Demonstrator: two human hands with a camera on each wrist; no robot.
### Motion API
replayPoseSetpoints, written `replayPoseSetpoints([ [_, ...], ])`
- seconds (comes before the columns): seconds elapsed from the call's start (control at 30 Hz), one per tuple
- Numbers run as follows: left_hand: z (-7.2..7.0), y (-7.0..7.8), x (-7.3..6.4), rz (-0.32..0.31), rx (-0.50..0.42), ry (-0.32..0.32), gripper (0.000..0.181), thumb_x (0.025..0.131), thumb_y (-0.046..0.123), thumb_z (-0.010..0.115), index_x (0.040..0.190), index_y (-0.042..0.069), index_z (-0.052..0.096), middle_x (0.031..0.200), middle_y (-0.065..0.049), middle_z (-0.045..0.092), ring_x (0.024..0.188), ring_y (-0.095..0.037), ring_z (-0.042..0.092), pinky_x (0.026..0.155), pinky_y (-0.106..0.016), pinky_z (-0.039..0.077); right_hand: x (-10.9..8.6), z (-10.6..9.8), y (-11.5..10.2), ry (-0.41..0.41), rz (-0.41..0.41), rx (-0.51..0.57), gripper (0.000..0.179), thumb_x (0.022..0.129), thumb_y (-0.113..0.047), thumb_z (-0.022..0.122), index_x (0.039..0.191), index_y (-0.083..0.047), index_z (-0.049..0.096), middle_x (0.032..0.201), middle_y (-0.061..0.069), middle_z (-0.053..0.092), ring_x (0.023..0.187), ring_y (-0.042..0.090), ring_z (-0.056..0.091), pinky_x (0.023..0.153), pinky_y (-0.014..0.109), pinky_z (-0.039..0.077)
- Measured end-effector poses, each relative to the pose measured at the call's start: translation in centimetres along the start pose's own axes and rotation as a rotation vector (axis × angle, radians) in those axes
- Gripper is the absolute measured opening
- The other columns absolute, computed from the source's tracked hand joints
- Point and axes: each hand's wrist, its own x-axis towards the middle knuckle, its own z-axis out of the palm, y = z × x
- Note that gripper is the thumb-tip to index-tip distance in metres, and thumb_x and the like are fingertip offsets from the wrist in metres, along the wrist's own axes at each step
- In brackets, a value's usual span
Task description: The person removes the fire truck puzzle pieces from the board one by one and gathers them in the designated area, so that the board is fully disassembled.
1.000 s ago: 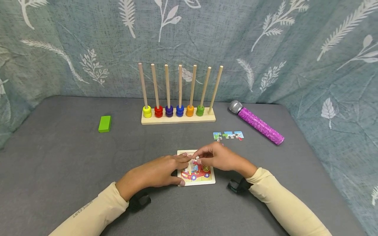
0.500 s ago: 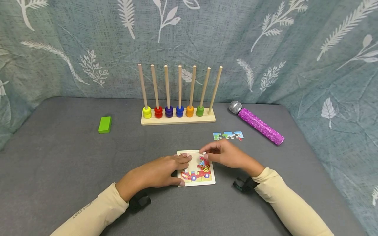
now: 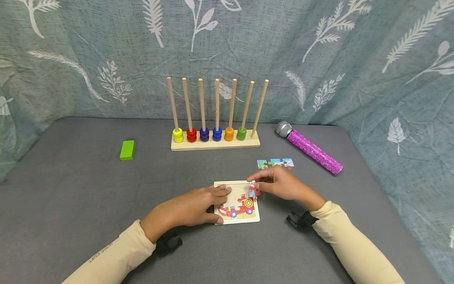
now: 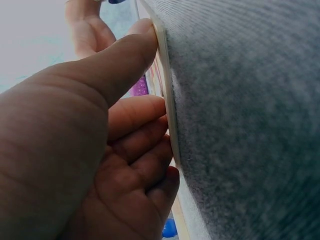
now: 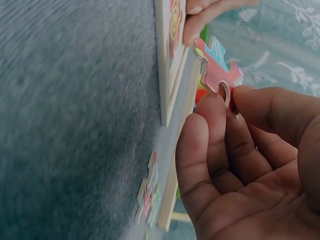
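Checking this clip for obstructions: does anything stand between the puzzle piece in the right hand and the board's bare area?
Nothing visible blocks the puzzle piece, pinched by the right hand near the right edge of the puzzle board. The left hand covers part of the board's left side.

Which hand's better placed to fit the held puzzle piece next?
Probably the right hand: it pinches the puzzle piece by the right edge of the puzzle tray. The left hand rests on the tray's left side.
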Motion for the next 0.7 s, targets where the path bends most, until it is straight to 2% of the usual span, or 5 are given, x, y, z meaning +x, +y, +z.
replayPoseSetpoints([
  [0.23,0.0,0.0,0.0,-0.003,-0.005,-0.009,0.061,0.089,0.03,0.072,0.139,0.001,0.052,0.152,-0.009,0.037,0.141,-0.027,0.03,0.11,-0.047,0.031,-0.5,-0.8,0.8,0.042,0.056,0.02,0.02,0.091,0.001,0.062,0.11,0.003,0.07,0.085,0.004,0.067,0.072,0.012,0.058,0.063,0.024,0.048],
  [0.4,0.0,0.0,0.0,0.003,-0.009,-0.003,0.062,0.089,0.03,0.073,0.14,0.001,0.051,0.153,-0.009,0.036,0.142,-0.027,0.029,0.11,-0.047,0.031,-1.0,-1.5,1.5,0.064,0.091,0.046,0.02,0.092,0.001,0.062,0.11,0.006,0.07,0.09,0.008,0.07,0.076,0.012,0.062,0.069,0.025,0.052],
  [0.7,0.1,-0.1,-0.2,0.006,-0.01,0.008,0.061,0.088,0.03,0.073,0.139,0.002,0.053,0.152,-0.009,0.037,0.141,-0.026,0.031,0.11,-0.047,0.032,-1.8,-2.3,1.7,0.084,0.065,0.065,0.02,0.091,0.002,0.063,0.109,0.006,0.071,0.099,0.012,0.071,0.081,0.012,0.066,0.072,0.028,0.055],
])
